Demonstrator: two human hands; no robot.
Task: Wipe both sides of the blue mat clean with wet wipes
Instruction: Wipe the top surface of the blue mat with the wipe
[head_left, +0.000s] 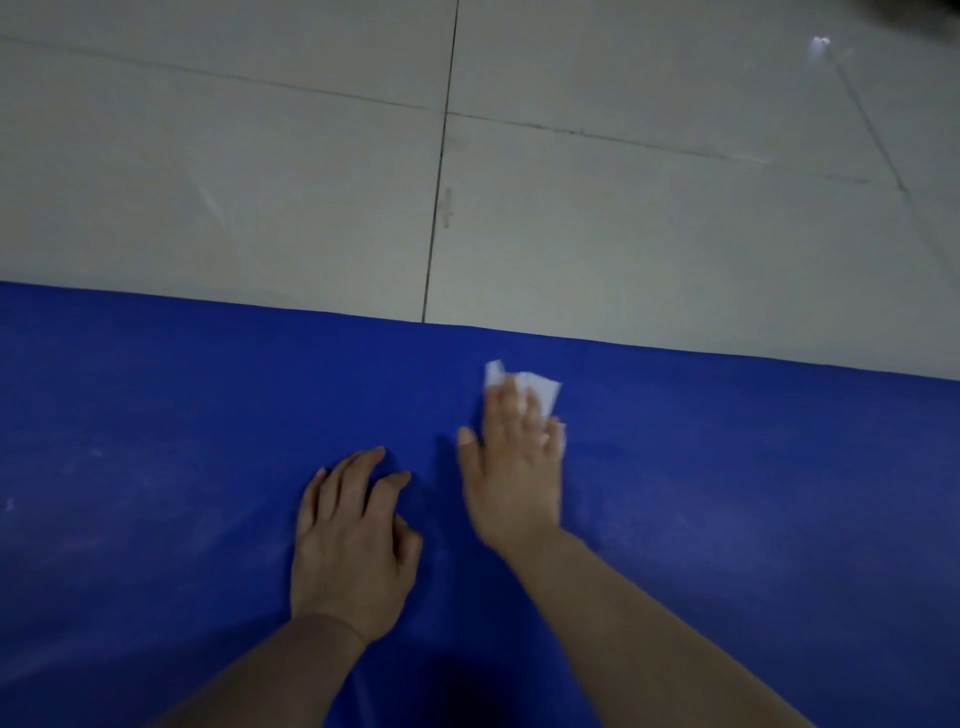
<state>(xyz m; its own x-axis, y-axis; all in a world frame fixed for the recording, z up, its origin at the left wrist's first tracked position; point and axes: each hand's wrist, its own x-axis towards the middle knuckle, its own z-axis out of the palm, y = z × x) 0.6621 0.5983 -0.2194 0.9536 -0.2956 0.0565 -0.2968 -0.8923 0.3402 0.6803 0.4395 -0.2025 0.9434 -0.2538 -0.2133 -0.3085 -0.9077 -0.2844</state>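
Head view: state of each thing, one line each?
Blue foam mat: spread flat on the pale tiled floor, faint whitish smudges at its left.
White wet wipe: pressed flat on the mat under the right hand.
Right hand: fingers straight, pressing the wipe.
Left hand: resting on the mat, holding nothing.

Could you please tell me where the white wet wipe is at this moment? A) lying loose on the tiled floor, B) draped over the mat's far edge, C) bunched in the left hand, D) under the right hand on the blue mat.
D: the wet wipe lies flat under the right hand on the blue mat, while the left hand rests on the mat without a wipe.
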